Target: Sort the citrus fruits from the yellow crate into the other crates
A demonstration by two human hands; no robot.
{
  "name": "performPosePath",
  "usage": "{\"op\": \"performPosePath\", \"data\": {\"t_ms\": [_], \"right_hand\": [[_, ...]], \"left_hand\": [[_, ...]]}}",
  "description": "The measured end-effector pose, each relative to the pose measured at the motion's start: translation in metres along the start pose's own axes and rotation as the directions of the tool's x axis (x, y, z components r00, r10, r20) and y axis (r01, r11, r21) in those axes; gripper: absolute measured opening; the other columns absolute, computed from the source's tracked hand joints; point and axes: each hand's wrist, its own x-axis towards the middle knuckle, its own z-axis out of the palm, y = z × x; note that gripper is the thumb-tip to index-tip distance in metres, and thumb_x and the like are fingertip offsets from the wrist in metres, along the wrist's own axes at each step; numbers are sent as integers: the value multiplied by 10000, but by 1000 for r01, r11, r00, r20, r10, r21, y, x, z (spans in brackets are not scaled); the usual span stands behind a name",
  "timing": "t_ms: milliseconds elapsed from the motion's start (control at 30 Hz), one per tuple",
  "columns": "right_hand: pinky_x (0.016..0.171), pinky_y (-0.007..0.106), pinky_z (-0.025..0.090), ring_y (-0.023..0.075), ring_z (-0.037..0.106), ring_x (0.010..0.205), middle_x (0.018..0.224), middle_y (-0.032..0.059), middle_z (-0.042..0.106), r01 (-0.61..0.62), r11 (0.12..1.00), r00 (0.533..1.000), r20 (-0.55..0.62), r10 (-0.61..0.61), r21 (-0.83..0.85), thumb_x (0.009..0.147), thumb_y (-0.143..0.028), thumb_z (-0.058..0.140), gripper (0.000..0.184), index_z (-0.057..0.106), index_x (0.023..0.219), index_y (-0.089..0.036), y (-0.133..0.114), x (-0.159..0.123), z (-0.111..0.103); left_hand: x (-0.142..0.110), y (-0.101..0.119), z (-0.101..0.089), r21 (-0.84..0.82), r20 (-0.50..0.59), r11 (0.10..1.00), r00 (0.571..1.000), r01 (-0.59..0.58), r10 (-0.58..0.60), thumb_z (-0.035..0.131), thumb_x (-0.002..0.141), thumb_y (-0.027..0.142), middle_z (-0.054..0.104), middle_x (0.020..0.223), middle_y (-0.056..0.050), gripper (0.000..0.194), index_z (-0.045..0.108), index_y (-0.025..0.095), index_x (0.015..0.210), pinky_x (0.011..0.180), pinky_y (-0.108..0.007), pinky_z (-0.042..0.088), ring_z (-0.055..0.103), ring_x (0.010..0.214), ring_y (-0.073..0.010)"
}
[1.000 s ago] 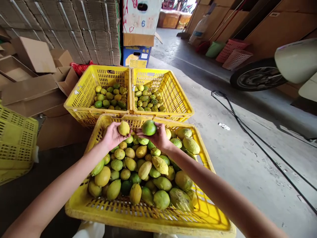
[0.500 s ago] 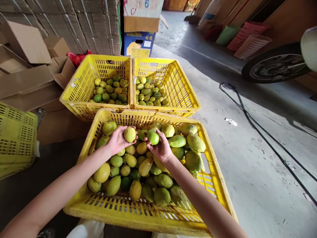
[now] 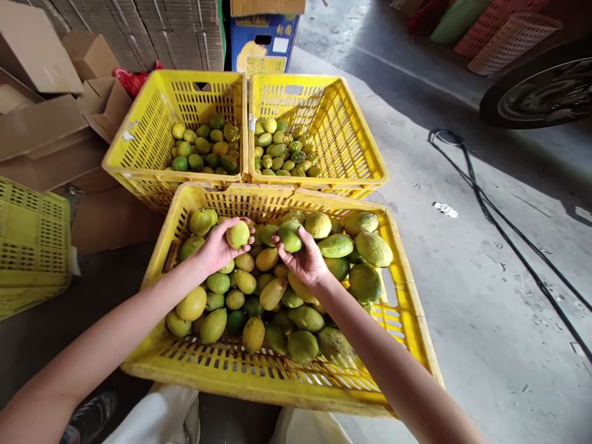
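Note:
My left hand [image 3: 217,248] is closed around a round yellow fruit [image 3: 237,235], its fingers curled under and beside it. In my right hand [image 3: 307,260] a green fruit [image 3: 290,237] is gripped between the thumb and fingers. Both hands are above the front yellow crate [image 3: 413,296], close to its far side. Beneath them, the crate holds many loose yellow and green fruits, round and oval, of mixed sizes; larger ones such as a pale oval fruit [image 3: 374,249] are at the right. My forearms hide part of the pile.
Behind stand a left yellow crate [image 3: 134,148] and a right yellow crate [image 3: 345,132], each with smaller fruits inside. Cardboard boxes [image 3: 41,132] and a yellow-green crate [image 3: 32,246] are at the left. A blue carton [image 3: 263,43] stands behind. Black cable [image 3: 485,200] crosses the floor at right.
The view has tilted down, so the crates appear higher. The green fruit in my right hand has turned slightly. Both hands keep their fruits in nearly the same place over the crate.

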Motion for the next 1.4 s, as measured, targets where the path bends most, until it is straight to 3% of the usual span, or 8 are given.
{"op": "performPosePath", "data": {"t_ms": [167, 333, 600, 700, 900, 1100, 1233, 1400], "right_hand": [[524, 202, 620, 169, 758, 683, 833, 46, 768, -56, 997, 996, 71, 60, -62, 889, -430, 755, 258, 667, 966, -200, 2, 3, -2], [362, 197, 420, 130, 590, 518, 857, 104, 784, -126, 986, 979, 144, 141, -110, 968, -565, 552, 417, 687, 943, -171, 1, 4, -2], [667, 318, 635, 208, 731, 808, 1059, 41, 786, -45, 988, 967, 243, 80, -145, 834, -362, 722, 360, 686, 1173, -245, 1, -3, 2], [659, 288, 623, 181, 721, 772, 982, 19, 778, 11, 988, 974, 227, 25, -155, 809, -384, 804, 384, 682, 1151, -260, 4, -2, 0], [457, 181, 497, 111, 620, 606, 924, 33, 773, 12, 997, 984, 177, 2, -82, 766, -352, 820, 251, 687, 914, -199, 5, 2, -2], [558, 228, 601, 185, 725, 748, 891, 69, 773, -65, 995, 988, 133, 74, -78, 880, -331, 724, 184, 693, 976, -177, 3, 0, 3], [474, 221, 555, 171, 694, 646, 806, 54, 745, -132, 988, 985, 98, 140, -84, 991, -471, 618, 284, 678, 1023, -195, 1, 3, 2], [347, 210, 448, 142, 598, 516, 757, 64, 730, -152, 984, 983, 91, 160, -93, 931, -697, 610, 511, 663, 905, -189, 0, 4, 0]], "left_hand": [[-1, 1, 1, 32, 32, 999, 999, 24, -25, 579, 865, 160, 767, 991, -109, 293, 676, 143, 1142, 813, -349, 631, 754, 892, -226], [-1, -1, -2, 48, 48, 999, 999, 21, -23, 733, 827, 172, 668, 788, -25, 138, 659, 145, 940, 446, -160, 434, 639, 574, -108], [2, 1, 3, -100, -69, 994, 996, 46, -53, 446, 982, 204, 718, 892, -73, 242, 677, 158, 1039, 752, -329, 616, 714, 831, -195], [2, -1, 4, -83, -75, 993, 993, 85, -91, 462, 973, 130, 728, 911, -72, 215, 666, 162, 1033, 852, -372, 621, 730, 891, -204], [0, -4, 1, 112, -86, 993, 996, 42, -33, 752, 860, 129, 668, 778, -19, 118, 663, 149, 934, 532, -207, 527, 671, 629, -132], [2, 0, 0, 53, -83, 999, 997, 3, 1, 611, 936, 130, 741, 868, -65, 76, 683, 152, 945, 618, -244, 603, 699, 682, -143], [4, 0, 3, -75, -65, 995, 995, 70, -75, 448, 1027, 222, 764, 963, -134, 261, 683, 121, 1079, 798, -351, 662, 761, 891, -221], [2, -3, 1, 17, -42, 999, 999, 30, -29, 599, 987, 154, 744, 923, -113, 68, 660, 126, 977, 765, -306, 653, 750, 835, -195]]}}
